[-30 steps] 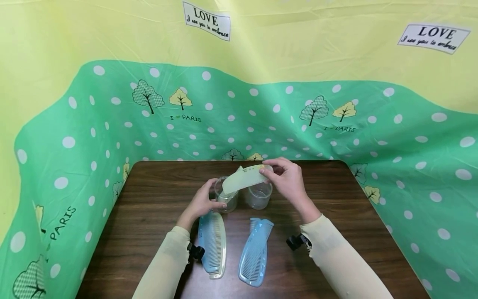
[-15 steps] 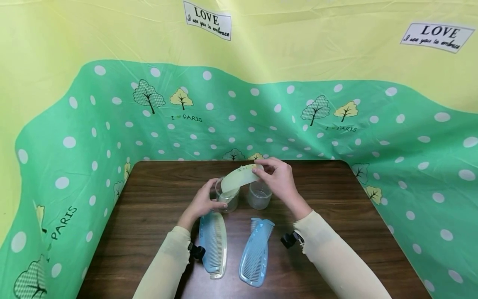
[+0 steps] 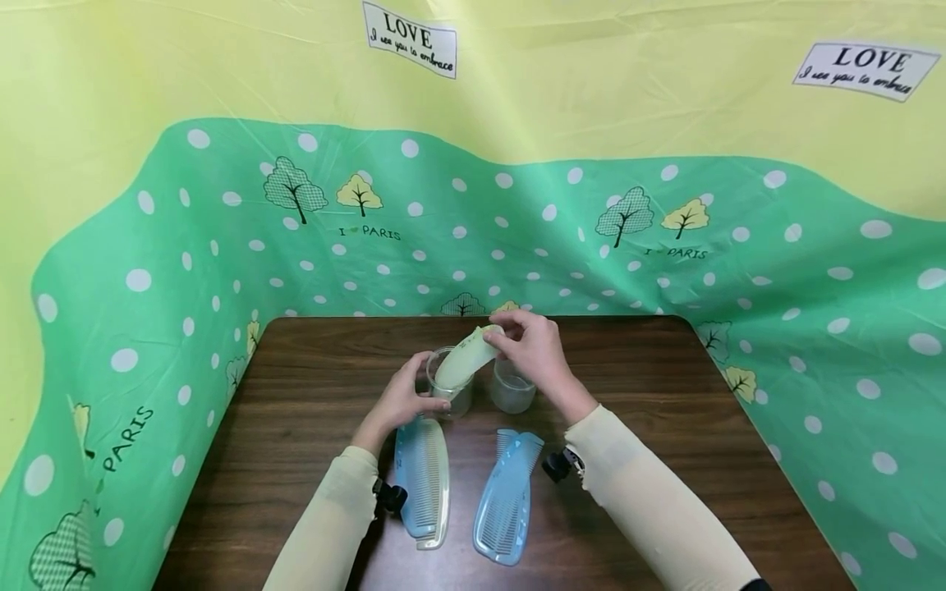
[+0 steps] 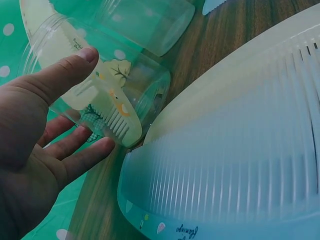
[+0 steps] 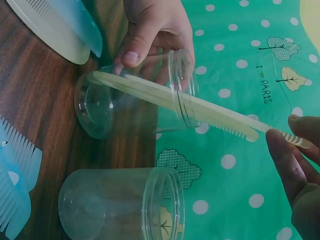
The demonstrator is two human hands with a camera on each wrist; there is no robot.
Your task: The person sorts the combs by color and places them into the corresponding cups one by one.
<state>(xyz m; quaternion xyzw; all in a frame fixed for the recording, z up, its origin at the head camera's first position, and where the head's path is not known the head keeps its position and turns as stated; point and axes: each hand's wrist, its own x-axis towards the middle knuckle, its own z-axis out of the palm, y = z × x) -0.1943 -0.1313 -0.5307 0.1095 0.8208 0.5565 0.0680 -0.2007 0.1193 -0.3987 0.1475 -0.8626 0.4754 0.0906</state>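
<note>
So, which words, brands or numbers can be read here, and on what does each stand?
"LOVE I see you to embrace": white printed panels on the cloth.
"I PARIS", heart-like mark between: the cloth.
"Flamingo", upside down: left blue comb; neighbouring word blurred.
Held yellow comb: lettering too small.
No numbers readable.

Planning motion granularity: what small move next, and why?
The right hand should probably lower the pale comb it pinches deeper into the jar: the comb's lower end is inside, its top sticks out, and the left hand holds the jar.
</note>
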